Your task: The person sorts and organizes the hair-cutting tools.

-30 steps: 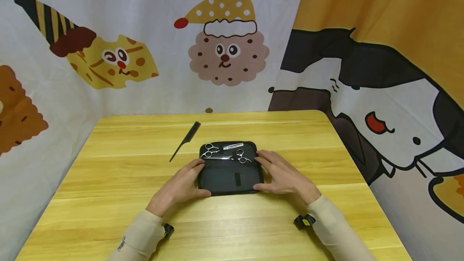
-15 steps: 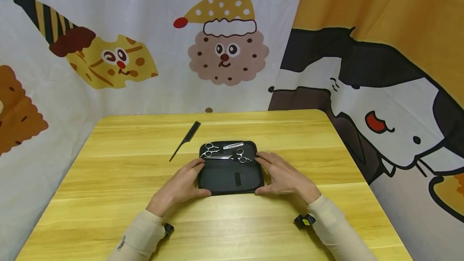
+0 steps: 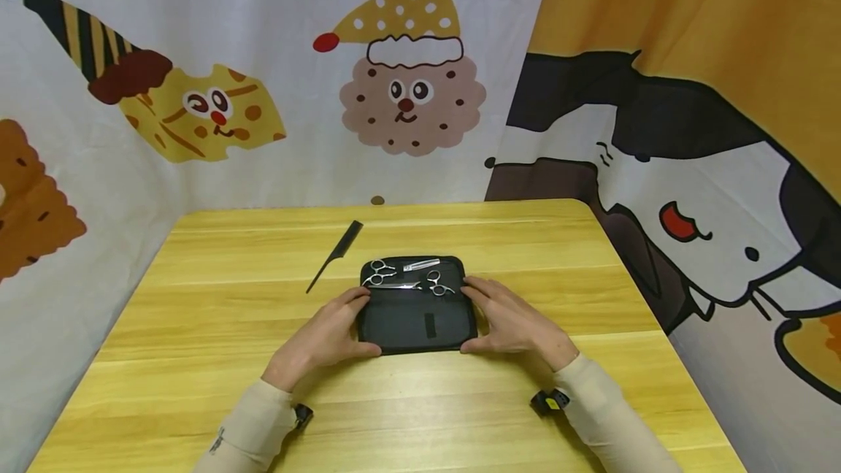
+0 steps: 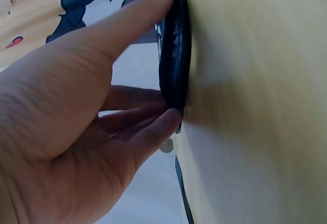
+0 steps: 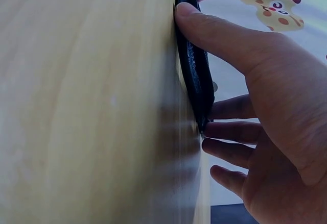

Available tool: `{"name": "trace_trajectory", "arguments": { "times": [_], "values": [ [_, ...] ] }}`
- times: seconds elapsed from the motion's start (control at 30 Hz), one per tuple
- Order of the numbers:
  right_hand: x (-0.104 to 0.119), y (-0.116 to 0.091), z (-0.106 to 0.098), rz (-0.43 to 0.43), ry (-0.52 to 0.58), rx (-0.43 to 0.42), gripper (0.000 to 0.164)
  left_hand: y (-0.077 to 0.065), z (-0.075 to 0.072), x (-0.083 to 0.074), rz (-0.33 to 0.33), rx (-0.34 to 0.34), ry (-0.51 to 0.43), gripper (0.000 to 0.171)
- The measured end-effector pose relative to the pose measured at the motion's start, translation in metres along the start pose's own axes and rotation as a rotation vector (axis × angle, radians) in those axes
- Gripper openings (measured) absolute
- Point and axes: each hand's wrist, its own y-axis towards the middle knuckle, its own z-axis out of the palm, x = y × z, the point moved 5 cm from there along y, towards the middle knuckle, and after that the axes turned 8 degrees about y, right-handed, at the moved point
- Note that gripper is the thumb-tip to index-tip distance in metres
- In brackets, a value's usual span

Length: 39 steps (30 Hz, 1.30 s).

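Note:
An unfolded black case (image 3: 394,327) lies flat on the table. Two pairs of silver hairdressing scissors sit in its far half: the upper pair (image 3: 422,265) has its handles at the left, the lower pair (image 3: 439,289) at the right. My left hand (image 3: 323,334) holds the case's left side, thumb at the near corner and fingers along the side edge. Opposite it, my right hand (image 3: 515,320) holds the right side the same way. In the wrist views, each thumb (image 4: 153,2) presses the case's rim; some right fingers (image 5: 230,152) stand off it.
A black tail comb (image 3: 338,250) lies behind the case to the left. The wooden table (image 3: 558,261) reaches back to a printed cloth (image 3: 250,181) with cartoon figures. Both wrists wear small black devices (image 3: 548,401).
The right thumb has shifted very slightly at the near corner of the case. Otherwise both hands, the case and the comb stay where they were.

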Motion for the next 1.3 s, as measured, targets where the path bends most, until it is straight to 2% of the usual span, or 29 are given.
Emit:
{"name": "trace_trajectory", "arguments": {
  "times": [0.2, 0.33, 0.57, 0.7, 0.8, 1.0, 1.3],
  "values": [
    [0.001, 0.000, 0.000, 0.005, -0.006, 0.015, 0.114, -0.001, -0.013, 0.013, -0.004, 0.001, -0.074, 0.100],
    [0.001, 0.001, -0.001, 0.012, -0.004, 0.023, 0.114, 0.001, -0.024, 0.030, -0.035, -0.059, -0.091, 0.091],
    [0.000, 0.001, 0.000, 0.013, -0.004, 0.027, 0.114, 0.005, -0.036, 0.063, -0.137, -0.185, -0.061, 0.075],
    [0.000, 0.001, 0.001, 0.011, -0.006, 0.026, 0.115, 0.009, -0.038, 0.075, -0.153, -0.230, -0.043, 0.065],
    [0.000, 0.001, 0.001, 0.007, -0.005, 0.022, 0.115, 0.012, -0.038, 0.080, -0.175, -0.221, -0.040, 0.061],
    [-0.001, 0.002, 0.002, 0.005, -0.009, 0.026, 0.116, 0.017, -0.034, 0.085, -0.222, -0.151, -0.038, 0.062],
    [0.002, 0.000, 0.000, 0.009, -0.007, 0.035, 0.116, 0.021, -0.028, 0.086, -0.232, -0.118, -0.017, 0.058]
  ]
}}
